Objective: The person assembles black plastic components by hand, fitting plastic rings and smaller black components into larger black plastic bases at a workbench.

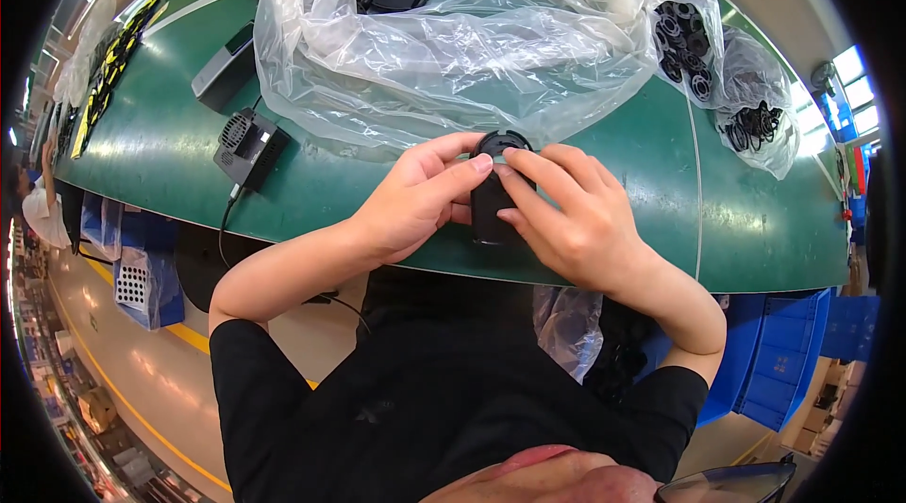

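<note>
Centrally, at the near edge of the green table [604, 182], we see both hands closed around one small black plastic part [493, 206]. The left hand [415, 206] grasps it from the left, thumb and forefinger laid over its upper portion; the right hand [571, 220] grasps it from the right, its fingertips [510, 156] meeting those of the left hand on top of the part. Neither hand is released; neither is clenched into a fist.

The part stands between the two palms, with its long axis running from near to far. Its round, ring-shaped end [502, 140] points to the far side, towards the large clear plastic bag [453, 41]; its plain end points to the near edge of the table. We judge both hands equally close, since each touches the part.

Beyond the hands, the clear bag holds further black pieces. Two smaller bags of black rings [717, 59] lie far right. A black box with a grille and cable [247, 146] sits to the left, well apart from the hands, with a grey rectangular device [225, 69] just beyond it.
</note>
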`<state>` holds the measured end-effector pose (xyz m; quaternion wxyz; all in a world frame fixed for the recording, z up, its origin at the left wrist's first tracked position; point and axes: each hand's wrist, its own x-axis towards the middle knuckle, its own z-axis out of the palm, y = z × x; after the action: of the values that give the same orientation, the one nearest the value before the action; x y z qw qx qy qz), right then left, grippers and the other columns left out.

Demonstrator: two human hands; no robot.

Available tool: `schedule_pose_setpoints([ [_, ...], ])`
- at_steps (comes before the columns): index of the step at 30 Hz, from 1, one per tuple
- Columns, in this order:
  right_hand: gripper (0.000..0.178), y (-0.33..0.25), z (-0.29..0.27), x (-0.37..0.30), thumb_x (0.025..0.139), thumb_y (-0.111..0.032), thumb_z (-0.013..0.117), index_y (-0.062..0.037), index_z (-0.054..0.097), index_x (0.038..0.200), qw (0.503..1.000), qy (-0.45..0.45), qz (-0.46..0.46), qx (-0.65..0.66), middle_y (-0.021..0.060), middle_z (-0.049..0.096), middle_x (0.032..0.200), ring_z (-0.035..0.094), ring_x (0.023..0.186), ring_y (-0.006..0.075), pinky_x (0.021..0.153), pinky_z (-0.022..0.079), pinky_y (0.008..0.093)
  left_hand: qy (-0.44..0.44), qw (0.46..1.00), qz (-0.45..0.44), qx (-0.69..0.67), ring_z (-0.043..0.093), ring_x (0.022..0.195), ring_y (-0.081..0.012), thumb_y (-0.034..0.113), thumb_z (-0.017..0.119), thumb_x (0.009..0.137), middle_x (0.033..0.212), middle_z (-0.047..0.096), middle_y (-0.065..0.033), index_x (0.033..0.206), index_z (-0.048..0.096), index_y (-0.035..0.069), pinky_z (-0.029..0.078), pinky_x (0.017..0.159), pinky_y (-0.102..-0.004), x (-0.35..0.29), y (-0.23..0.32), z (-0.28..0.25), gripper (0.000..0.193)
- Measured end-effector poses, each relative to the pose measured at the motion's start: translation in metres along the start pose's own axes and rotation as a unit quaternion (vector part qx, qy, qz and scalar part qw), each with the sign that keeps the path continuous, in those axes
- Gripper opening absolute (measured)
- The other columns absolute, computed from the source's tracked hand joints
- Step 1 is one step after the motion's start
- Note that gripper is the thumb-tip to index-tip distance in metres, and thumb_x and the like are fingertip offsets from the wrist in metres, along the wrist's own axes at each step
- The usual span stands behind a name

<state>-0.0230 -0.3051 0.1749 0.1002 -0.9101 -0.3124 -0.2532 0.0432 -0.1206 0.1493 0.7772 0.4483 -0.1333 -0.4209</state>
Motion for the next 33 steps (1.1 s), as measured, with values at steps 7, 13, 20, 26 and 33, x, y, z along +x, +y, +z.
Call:
schedule_pose_setpoints([
  [7,0.031,0.011,0.004,0.001,0.072,-0.01,0.069,-0.0001,0.062,0.101,0.979,0.104,0.089,0.152,0.0103,0.06,0.099,0.059,0.082,0.0228,0.068,0.048,0.0305,0.004,0.999,0.016,0.046,0.06,0.091,-0.0125,0.009,0.05,0.091,0.105,0.06,-0.0069,0.121,0.047,0.002,0.052,0.074,-0.0274,0.0,-0.003,-0.006,0.031],
  [13,0.022,0.025,-0.004,-0.005,0.077,-0.013,0.067,0.0038,0.065,0.091,0.787,-0.028,0.41,0.461,0.0073,0.065,0.073,0.058,0.068,0.0079,0.061,0.047,0.0235,0.004,0.997,0.007,0.079,0.058,0.088,-0.0078,0.016,0.054,0.09,0.104,0.062,-0.0036,0.124,0.047,0.004,0.048,0.071,-0.0221,0.006,-0.003,0.006,0.037],
  [20,0.021,0.052,-0.015,-0.015,0.081,-0.013,0.066,0.0032,0.064,0.094,0.786,-0.036,0.376,0.489,0.0044,0.064,0.077,0.059,0.067,0.0081,0.06,0.048,0.0212,-0.005,0.995,-0.022,0.101,0.061,0.084,-0.0103,0.014,0.054,0.09,0.103,0.061,-0.0065,0.121,0.048,0.0,0.052,0.068,-0.0238,0.009,0.009,0.011,0.034],
  [26,0.02,0.189,-0.066,-0.102,0.075,-0.021,0.068,-0.0042,0.069,0.085,0.878,0.147,0.455,-0.007,0.0076,0.068,0.075,0.063,0.065,0.0138,0.063,0.05,0.026,-0.011,0.995,-0.033,0.094,0.062,0.086,-0.0153,0.013,0.05,0.091,0.103,0.062,-0.0089,0.117,0.049,-0.002,0.054,0.073,-0.0323,0.022,0.014,0.014,0.03],
  [33,0.021,0.283,-0.108,-0.196,0.071,-0.025,0.069,-0.0089,0.071,0.084,0.767,-0.049,0.61,-0.194,0.0108,0.067,0.078,0.065,0.073,0.0231,0.071,0.05,0.0331,0.004,0.995,-0.056,0.077,0.062,0.086,-0.015,0.015,0.05,0.091,0.101,0.061,-0.009,0.114,0.051,-0.001,0.053,0.075,-0.0326,0.024,0.009,0.009,0.028],
])
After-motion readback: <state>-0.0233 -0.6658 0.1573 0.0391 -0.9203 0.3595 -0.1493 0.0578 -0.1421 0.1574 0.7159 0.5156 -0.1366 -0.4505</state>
